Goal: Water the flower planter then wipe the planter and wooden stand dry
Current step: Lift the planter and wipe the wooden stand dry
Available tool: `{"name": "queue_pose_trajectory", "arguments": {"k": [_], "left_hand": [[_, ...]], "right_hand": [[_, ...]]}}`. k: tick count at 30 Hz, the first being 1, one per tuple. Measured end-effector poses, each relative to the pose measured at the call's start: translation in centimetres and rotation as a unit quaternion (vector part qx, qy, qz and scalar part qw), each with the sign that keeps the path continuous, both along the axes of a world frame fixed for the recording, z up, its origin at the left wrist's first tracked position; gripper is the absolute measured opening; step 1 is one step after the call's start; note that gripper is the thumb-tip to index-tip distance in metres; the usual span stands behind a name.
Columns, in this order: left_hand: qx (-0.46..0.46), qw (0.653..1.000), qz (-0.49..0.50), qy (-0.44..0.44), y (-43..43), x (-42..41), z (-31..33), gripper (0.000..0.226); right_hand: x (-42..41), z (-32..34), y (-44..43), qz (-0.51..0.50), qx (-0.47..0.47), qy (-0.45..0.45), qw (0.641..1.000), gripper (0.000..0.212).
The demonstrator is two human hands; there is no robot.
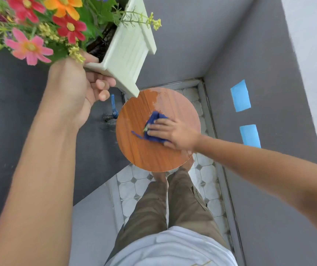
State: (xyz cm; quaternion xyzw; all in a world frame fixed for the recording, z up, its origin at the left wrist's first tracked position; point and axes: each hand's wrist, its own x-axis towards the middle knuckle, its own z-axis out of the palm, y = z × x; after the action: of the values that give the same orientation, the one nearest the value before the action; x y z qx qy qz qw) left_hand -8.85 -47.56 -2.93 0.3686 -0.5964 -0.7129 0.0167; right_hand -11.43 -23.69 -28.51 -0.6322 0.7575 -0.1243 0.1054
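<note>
My left hand (77,89) grips the near end of a white slatted planter (129,52) and holds it tilted in the air above the stand's far left edge. Colourful flowers (38,29) fill the planter. Below stands a round wooden stand (144,156); a wet patch (165,98) shines on its far part. My right hand (171,133) presses a crumpled blue cloth (154,120) flat on the stand's top, right of centre.
A tap with a blue handle (113,110) sticks out of the dark grey wall on the left, close to the stand. Grey walls close in on both sides, with two blue tape patches (241,96) on the right wall. Tiled floor (134,187) and my legs lie below.
</note>
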Motion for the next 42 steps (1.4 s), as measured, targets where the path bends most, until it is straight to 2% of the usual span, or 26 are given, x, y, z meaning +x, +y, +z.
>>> {"name": "queue_pose_trajectory", "arguments": {"k": [1,3,5,7,10,12,14,16,17,19,21,22,24,26,28,30,32,34,36,39,41,42], "left_hand": [[-0.001,1.000,0.003,0.001,-0.2,0.1,0.0,0.020],[-0.003,1.000,0.009,0.002,-0.6,0.4,0.0,0.020],[-0.009,1.000,0.015,0.001,-0.8,0.7,0.0,0.019],[-0.016,1.000,0.020,-0.007,-1.1,0.9,-0.1,0.018],[-0.016,0.999,0.024,-0.015,-1.3,1.1,-0.4,0.018],[-0.017,0.999,0.022,-0.019,-1.2,1.1,-0.5,0.018],[-0.015,0.999,0.021,-0.020,-1.3,1.0,-0.6,0.019],[-0.010,1.000,0.024,-0.018,-1.3,0.9,-0.5,0.019],[-0.009,1.000,0.026,-0.014,-1.3,0.7,-0.4,0.019],[-0.013,1.000,0.026,-0.010,-1.3,0.5,-0.4,0.019],[-0.017,0.999,0.031,-0.011,-1.3,0.3,-0.5,0.020],[-0.017,0.999,0.035,-0.013,-1.3,0.3,-0.5,0.020],[-0.019,0.999,0.041,-0.015,-1.1,0.2,-0.6,0.021],[-0.018,0.999,0.044,-0.013,-0.9,0.0,-0.7,0.022],[-0.020,0.999,0.048,-0.014,-0.9,0.0,-0.9,0.023],[-0.027,0.998,0.050,-0.019,-1.1,0.1,-1.3,0.022],[-0.031,0.998,0.050,-0.026,-1.0,0.3,-1.8,0.022],[-0.028,0.998,0.053,-0.034,-0.5,0.6,-2.2,0.023],[-0.024,0.997,0.055,-0.043,0.0,1.0,-2.8,0.024],[-0.016,0.997,0.053,-0.062,0.7,1.7,-3.8,0.024],[-0.006,0.996,0.056,-0.076,1.3,2.3,-4.6,0.025],[-0.003,0.995,0.057,-0.081,1.8,2.6,-4.8,0.026]], "right_hand": [[-2.5,0.4,-0.7,-0.089,0.005,-0.003,0.996,0.055],[-5.7,1.3,-1.8,-0.262,0.003,-0.030,0.965,0.056],[-5.8,2.0,-2.8,-0.328,0.002,-0.039,0.944,0.055],[-3.1,2.0,-3.5,-0.268,0.002,-0.014,0.963,0.053],[3.0,1.0,-3.7,-0.057,-0.005,-0.033,0.998,0.050],[6.7,0.7,-3.6,0.089,-0.003,-0.051,0.995,0.045],[7.5,0.9,-4.2,0.193,0.006,-0.062,0.979,0.045],[4.7,0.7,-5.9,0.200,-0.001,-0.048,0.979,0.044],[2.5,0.6,-6.9,0.157,-0.006,-0.038,0.987,0.044],[-2.2,0.5,-8.5,-0.007,-0.016,-0.045,0.999,0.048],[-4.9,1.2,-9.3,-0.194,-0.017,-0.057,0.979,0.052],[-4.9,1.5,-9.8,-0.254,-0.016,-0.054,0.965,0.053],[-2.9,2.1,-10.9,-0.289,-0.022,-0.035,0.956,0.055],[0.8,2.0,-11.3,-0.214,-0.029,-0.029,0.976,0.056],[4.8,1.5,-10.7,-0.054,-0.024,-0.039,0.998,0.052],[7.5,1.4,-9.2,0.090,-0.012,-0.057,0.994,0.045],[7.6,1.1,-8.0,0.127,-0.015,-0.068,0.990,0.042],[5.6,0.5,-6.8,0.052,-0.024,-0.073,0.996,0.044],[2.7,-0.1,-5.1,-0.097,-0.028,-0.075,0.992,0.051],[-1.0,0.5,-2.4,-0.339,-0.011,-0.081,0.937,0.059],[-1.3,1.1,-1.5,-0.415,0.001,-0.083,0.906,0.060],[-0.6,1.3,-1.0,-0.424,0.005,-0.087,0.901,0.061]]}}
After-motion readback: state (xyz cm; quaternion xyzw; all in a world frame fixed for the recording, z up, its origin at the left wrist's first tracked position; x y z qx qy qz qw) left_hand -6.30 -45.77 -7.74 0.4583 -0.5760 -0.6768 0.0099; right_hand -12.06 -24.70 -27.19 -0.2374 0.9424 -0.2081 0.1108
